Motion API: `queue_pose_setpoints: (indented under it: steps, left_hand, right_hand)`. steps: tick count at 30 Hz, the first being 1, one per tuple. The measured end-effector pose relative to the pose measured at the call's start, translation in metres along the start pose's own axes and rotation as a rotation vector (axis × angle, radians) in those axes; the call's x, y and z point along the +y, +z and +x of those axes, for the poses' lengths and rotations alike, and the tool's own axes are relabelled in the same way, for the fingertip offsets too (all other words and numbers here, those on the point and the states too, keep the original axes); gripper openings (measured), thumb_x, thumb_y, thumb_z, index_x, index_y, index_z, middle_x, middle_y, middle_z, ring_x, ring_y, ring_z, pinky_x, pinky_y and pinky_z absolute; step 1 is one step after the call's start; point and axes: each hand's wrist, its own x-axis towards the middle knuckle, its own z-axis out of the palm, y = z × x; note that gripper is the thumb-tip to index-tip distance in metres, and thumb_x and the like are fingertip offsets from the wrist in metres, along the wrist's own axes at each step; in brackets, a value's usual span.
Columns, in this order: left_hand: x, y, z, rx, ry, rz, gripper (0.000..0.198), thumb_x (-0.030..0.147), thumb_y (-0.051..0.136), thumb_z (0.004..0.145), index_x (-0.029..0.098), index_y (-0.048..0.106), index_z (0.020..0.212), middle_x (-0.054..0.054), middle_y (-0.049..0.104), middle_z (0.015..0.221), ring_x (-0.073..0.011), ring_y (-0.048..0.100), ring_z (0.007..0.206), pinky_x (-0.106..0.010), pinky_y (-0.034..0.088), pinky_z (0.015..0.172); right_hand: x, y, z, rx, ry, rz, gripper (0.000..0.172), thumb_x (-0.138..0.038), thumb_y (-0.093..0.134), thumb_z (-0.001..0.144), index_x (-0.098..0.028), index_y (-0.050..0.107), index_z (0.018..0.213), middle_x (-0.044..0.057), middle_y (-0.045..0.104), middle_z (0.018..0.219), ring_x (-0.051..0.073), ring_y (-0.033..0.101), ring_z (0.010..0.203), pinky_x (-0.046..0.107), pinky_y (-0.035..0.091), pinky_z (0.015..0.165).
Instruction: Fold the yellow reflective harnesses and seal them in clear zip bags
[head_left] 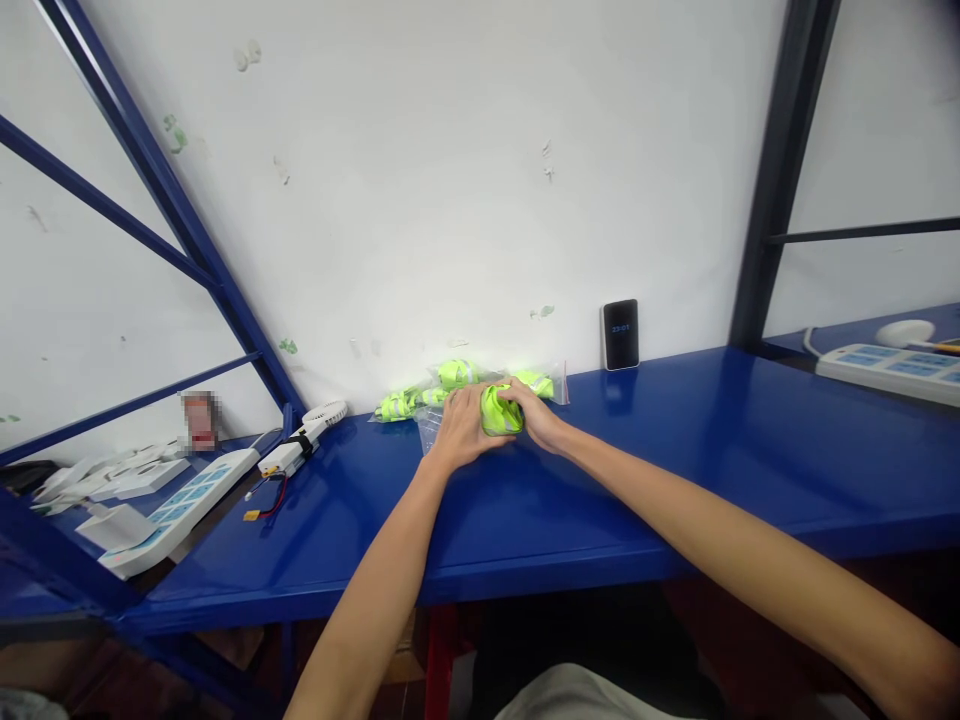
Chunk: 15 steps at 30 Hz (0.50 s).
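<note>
A glossy blue metal counter (675,450) runs across the middle of the frame against a white wall. At centre, both hands meet over a small neon-yellow fabric bundle with a grey reflective stripe (500,412). The left hand (463,428) lies with fingers curled against the bundle's left side; the right hand (536,412) cups it from the right and above, so the two hands are pressed together around it.

Just behind the hands, against the wall, lies a heap of similar neon-yellow bundles in clear plastic bags (435,390), touching or nearly touching the held one. A flat clear plastic bag (429,428) lies under the left hand. To the right of centre a small black device with a lit blue display (620,334) stands upright against the wall, well apart from the hands. At lower left are a white power strip (180,505), a small white handheld fan (319,418) and a red-and-black wire with a yellow plug (266,505). Another white power strip (889,368) sits at far right.

The bundle is compact and rounded, rolled tight; its stripe runs roughly left to right. Its long axis cannot be told, since the hands hide its ends.
</note>
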Motion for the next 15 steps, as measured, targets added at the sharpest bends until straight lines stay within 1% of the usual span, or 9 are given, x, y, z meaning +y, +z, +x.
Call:
queue_pose_setpoints:
  steps: [1, 3, 4, 5, 6, 8, 10, 12, 15]
  left_hand:
    - [-0.005, -0.002, -0.002, 0.012, -0.005, -0.009, 0.080, 0.057, 0.072, 0.069, 0.020, 0.041, 0.133, -0.012, 0.054, 0.125, -0.0306, 0.049, 0.119, -0.046, 0.033, 0.104]
    - [-0.012, -0.005, -0.006, 0.033, -0.026, -0.023, 0.080, 0.058, 0.072, 0.069, 0.021, 0.040, 0.133, -0.012, 0.053, 0.125, -0.0304, 0.049, 0.118, -0.044, 0.034, 0.102]
    - [-0.015, -0.005, -0.007, 0.043, -0.038, -0.028, 0.081, 0.059, 0.072, 0.069, 0.021, 0.040, 0.132, -0.012, 0.053, 0.124, -0.0305, 0.049, 0.118, -0.044, 0.035, 0.101]
    - [-0.017, -0.005, -0.008, 0.050, -0.047, -0.033, 0.081, 0.060, 0.072, 0.068, 0.021, 0.040, 0.132, -0.011, 0.053, 0.124, -0.0305, 0.050, 0.118, -0.044, 0.036, 0.101]
    - [-0.018, -0.005, -0.009, 0.058, -0.053, -0.040, 0.081, 0.060, 0.072, 0.068, 0.022, 0.040, 0.132, -0.011, 0.053, 0.123, -0.0305, 0.050, 0.117, -0.044, 0.037, 0.100]
    - [-0.019, -0.004, -0.010, 0.067, -0.059, -0.060, 0.081, 0.059, 0.074, 0.067, 0.023, 0.040, 0.131, -0.010, 0.053, 0.121, -0.0302, 0.051, 0.114, -0.044, 0.038, 0.097]
    - [-0.018, -0.004, -0.010, 0.064, -0.056, -0.086, 0.081, 0.058, 0.075, 0.066, 0.023, 0.040, 0.130, -0.010, 0.053, 0.120, -0.0298, 0.052, 0.111, -0.043, 0.040, 0.095]
    - [-0.015, -0.004, -0.011, 0.058, -0.047, -0.109, 0.079, 0.057, 0.076, 0.066, 0.023, 0.041, 0.128, -0.010, 0.052, 0.121, -0.0293, 0.052, 0.110, -0.043, 0.041, 0.094]
    - [-0.011, -0.004, -0.011, 0.052, -0.021, -0.133, 0.080, 0.057, 0.076, 0.066, 0.023, 0.040, 0.128, -0.010, 0.051, 0.122, -0.0289, 0.051, 0.113, -0.042, 0.041, 0.095]
  right_hand:
    - [-0.004, -0.002, -0.002, -0.079, 0.043, 0.035, 0.023, -0.036, 0.058, 0.077, -0.023, 0.062, 0.096, 0.003, 0.064, 0.098, 0.020, 0.058, 0.093, 0.030, 0.049, 0.075]
    - [-0.009, -0.006, -0.004, -0.164, 0.127, 0.090, 0.041, -0.032, 0.067, 0.071, -0.026, 0.060, 0.110, 0.004, 0.063, 0.107, 0.021, 0.060, 0.094, 0.031, 0.051, 0.071]
    - [-0.010, -0.008, -0.005, -0.156, 0.151, 0.110, 0.046, -0.030, 0.071, 0.068, -0.026, 0.059, 0.113, 0.005, 0.063, 0.109, 0.021, 0.061, 0.093, 0.031, 0.052, 0.069]
    - [-0.010, -0.010, -0.005, -0.135, 0.161, 0.131, 0.047, -0.030, 0.074, 0.066, -0.024, 0.059, 0.111, 0.005, 0.063, 0.109, 0.021, 0.061, 0.093, 0.031, 0.052, 0.069]
    - [-0.009, -0.011, -0.004, -0.121, 0.159, 0.154, 0.045, -0.029, 0.076, 0.064, -0.022, 0.062, 0.105, 0.006, 0.063, 0.106, 0.021, 0.062, 0.093, 0.031, 0.053, 0.069]
    - [-0.005, -0.013, -0.003, -0.145, 0.143, 0.188, 0.037, -0.029, 0.079, 0.061, -0.017, 0.066, 0.093, 0.005, 0.065, 0.098, 0.020, 0.063, 0.090, 0.032, 0.053, 0.073]
    - [-0.003, -0.015, -0.002, -0.200, 0.109, 0.168, 0.035, -0.030, 0.080, 0.061, -0.015, 0.070, 0.091, 0.005, 0.067, 0.094, 0.020, 0.063, 0.087, 0.035, 0.052, 0.076]
    - [-0.004, -0.017, -0.001, -0.248, 0.042, 0.087, 0.036, -0.033, 0.080, 0.064, -0.016, 0.073, 0.095, 0.007, 0.068, 0.099, 0.021, 0.063, 0.090, 0.037, 0.051, 0.081]
    - [-0.007, -0.020, -0.001, -0.278, -0.110, -0.126, 0.031, -0.033, 0.079, 0.068, -0.017, 0.076, 0.094, 0.008, 0.067, 0.109, 0.023, 0.061, 0.098, 0.039, 0.047, 0.090]
